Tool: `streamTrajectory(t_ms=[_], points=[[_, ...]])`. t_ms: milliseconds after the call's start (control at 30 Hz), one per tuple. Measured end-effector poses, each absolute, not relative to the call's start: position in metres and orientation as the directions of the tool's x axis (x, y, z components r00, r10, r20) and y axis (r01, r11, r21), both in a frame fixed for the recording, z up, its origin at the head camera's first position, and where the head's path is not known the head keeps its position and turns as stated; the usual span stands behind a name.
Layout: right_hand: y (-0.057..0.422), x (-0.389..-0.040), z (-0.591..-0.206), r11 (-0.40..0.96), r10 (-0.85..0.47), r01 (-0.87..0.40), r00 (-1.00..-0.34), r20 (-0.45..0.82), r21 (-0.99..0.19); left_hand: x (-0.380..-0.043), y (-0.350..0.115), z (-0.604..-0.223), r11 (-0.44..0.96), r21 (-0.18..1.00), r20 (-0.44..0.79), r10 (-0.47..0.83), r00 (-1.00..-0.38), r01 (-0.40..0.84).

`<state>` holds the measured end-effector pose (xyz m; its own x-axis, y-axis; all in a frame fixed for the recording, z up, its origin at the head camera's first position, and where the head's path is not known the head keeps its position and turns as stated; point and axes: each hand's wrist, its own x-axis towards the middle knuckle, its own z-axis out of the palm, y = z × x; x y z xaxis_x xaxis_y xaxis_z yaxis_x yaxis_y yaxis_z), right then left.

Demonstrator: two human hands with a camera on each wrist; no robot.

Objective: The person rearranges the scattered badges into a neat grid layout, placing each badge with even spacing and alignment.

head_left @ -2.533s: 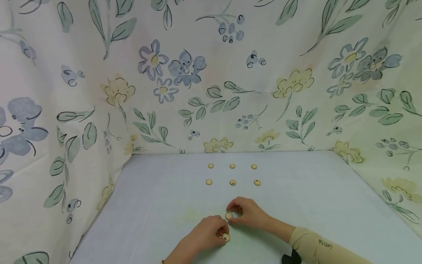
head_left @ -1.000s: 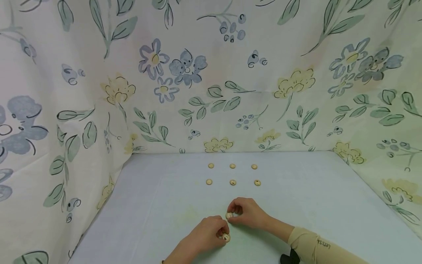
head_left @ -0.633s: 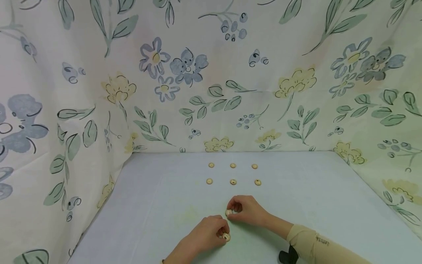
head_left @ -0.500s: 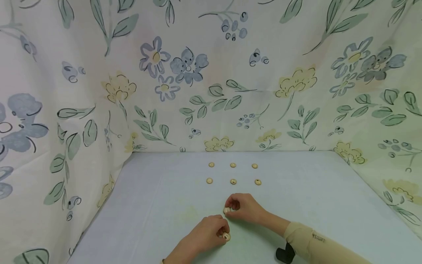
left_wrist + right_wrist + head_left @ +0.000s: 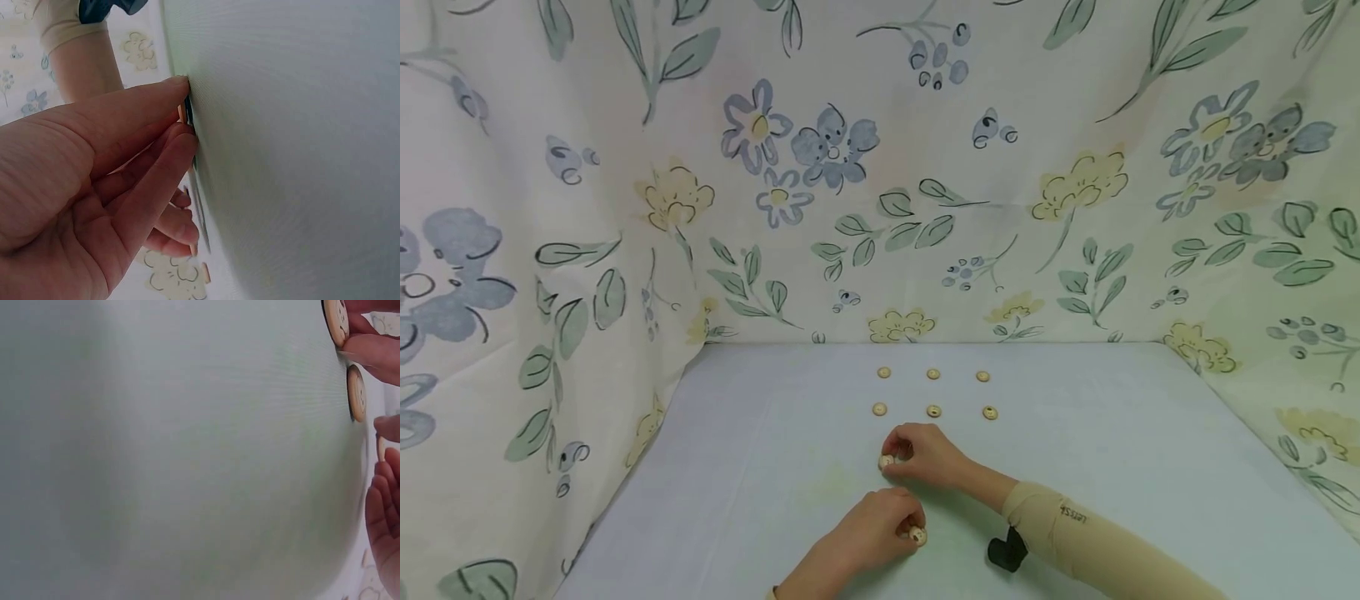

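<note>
In the head view my left hand (image 5: 874, 527) pinches a small round wooden disc (image 5: 917, 536) between thumb and fingers, low over the white table. Beyond it and slightly to the right, my right hand (image 5: 931, 454) holds a second wooden disc (image 5: 886, 461) by its edge; dark marks show on its face in the right wrist view. Seen from the left wrist, the disc (image 5: 182, 113) in my left fingers is nearly edge-on and mostly covered. Both hands stay near the tabletop; contact of the discs with it is unclear.
Farther off, two rows of similar discs lie flat, the near row including a disc (image 5: 933, 411) in its middle. A floral cloth (image 5: 910, 250) closes off the back and sides of the white table (image 5: 760, 467). A black device (image 5: 1007, 550) sits at my right wrist.
My right hand has shifted left and a little farther away, carrying its disc with it. The left hand keeps nearly the same place and hold. The rows of discs lie as before.
</note>
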<state>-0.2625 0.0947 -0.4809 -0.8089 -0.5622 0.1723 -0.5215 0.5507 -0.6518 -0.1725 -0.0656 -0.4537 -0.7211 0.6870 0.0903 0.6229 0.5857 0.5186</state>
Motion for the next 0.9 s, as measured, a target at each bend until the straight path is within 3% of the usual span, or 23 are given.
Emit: streamTrajectory(t_ms=[900], points=[[0.074,-0.276,-0.487,0.544,-0.571,-0.526,-0.803,0.171,-0.654,-0.174,-0.065,-0.454,0.587,0.525,0.07,0.692,-0.718,0.617]])
